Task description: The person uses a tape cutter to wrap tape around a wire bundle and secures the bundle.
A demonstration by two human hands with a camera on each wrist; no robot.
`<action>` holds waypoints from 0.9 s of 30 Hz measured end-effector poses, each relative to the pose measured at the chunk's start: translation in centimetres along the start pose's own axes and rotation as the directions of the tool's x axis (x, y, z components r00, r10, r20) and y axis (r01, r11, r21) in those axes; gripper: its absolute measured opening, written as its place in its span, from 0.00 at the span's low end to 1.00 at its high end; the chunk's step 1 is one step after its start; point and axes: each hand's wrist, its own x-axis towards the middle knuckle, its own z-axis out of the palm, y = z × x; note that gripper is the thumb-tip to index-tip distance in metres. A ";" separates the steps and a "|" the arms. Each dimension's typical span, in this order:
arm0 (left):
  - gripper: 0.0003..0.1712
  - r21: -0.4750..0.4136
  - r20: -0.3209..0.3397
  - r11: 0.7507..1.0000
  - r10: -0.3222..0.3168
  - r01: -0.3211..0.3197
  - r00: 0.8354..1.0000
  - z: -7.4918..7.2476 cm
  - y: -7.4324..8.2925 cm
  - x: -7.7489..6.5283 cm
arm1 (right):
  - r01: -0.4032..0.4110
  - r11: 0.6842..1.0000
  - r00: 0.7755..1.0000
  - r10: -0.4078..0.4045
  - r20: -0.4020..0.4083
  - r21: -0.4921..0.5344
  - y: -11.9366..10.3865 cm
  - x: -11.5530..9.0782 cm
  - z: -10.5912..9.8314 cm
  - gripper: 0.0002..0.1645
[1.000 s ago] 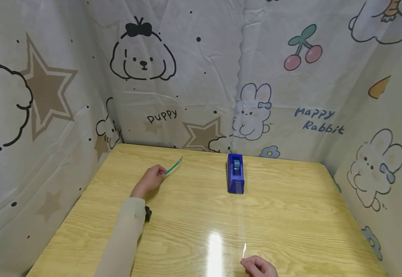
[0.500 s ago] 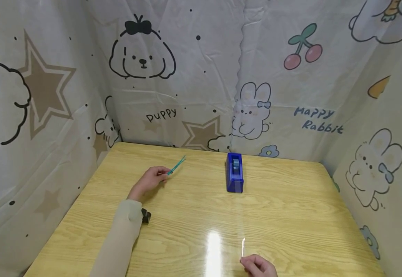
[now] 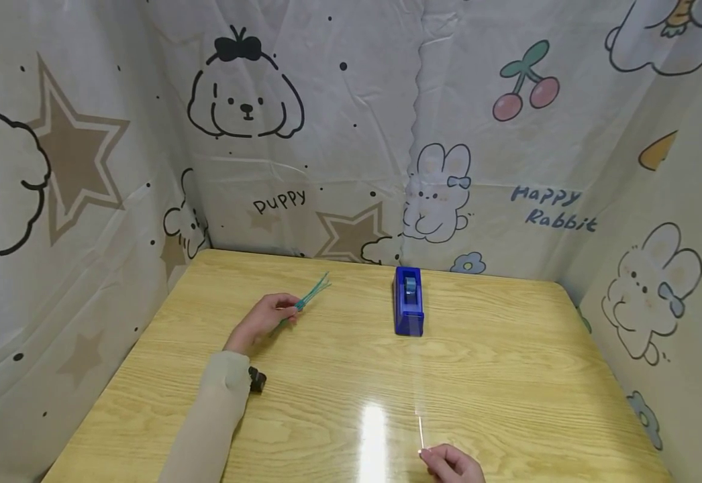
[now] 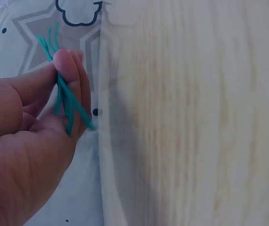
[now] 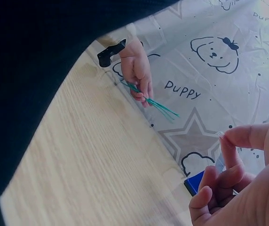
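Note:
Near the back left of the table, my left hand point(image 3: 266, 318) pinches a bundle of thin green strands point(image 3: 315, 290) between thumb and fingertips. In the left wrist view the strands point(image 4: 66, 96) cross at the grip and fan out at both ends. My right hand point(image 3: 452, 463), at the front edge of the head view, pinches the end of a clear tape strip point(image 3: 420, 433). That strip runs back towards a blue tape dispenser point(image 3: 409, 322) at the rear of the table. In the right wrist view, thumb and index finger meet on the tape end point(image 5: 220, 135).
The wood-grain table point(image 3: 508, 376) is bordered at the back and sides by a printed curtain point(image 3: 351, 134). A black wrist camera point(image 3: 257, 380) sits by the left cuff. Glare marks the table's front middle.
My left hand has turned a little and the green strands have spread from a narrow bunch into a fan. The right hand keeps its place, and the tape near it has twisted slightly.

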 end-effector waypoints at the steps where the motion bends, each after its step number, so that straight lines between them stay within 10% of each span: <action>1: 0.15 -0.019 0.004 1.000 -0.001 0.001 1.000 0.1 0.1 0.0 | -0.002 1.000 1.000 0.002 0.001 0.003 0.0 0.0 0.0 0.15; 27: 0.18 -0.092 0.077 0.996 -0.010 0.017 0.997 2.7 3.4 -0.9 | 0.023 1.000 1.000 -0.023 -0.011 0.016 0.5 0.2 0.2 0.19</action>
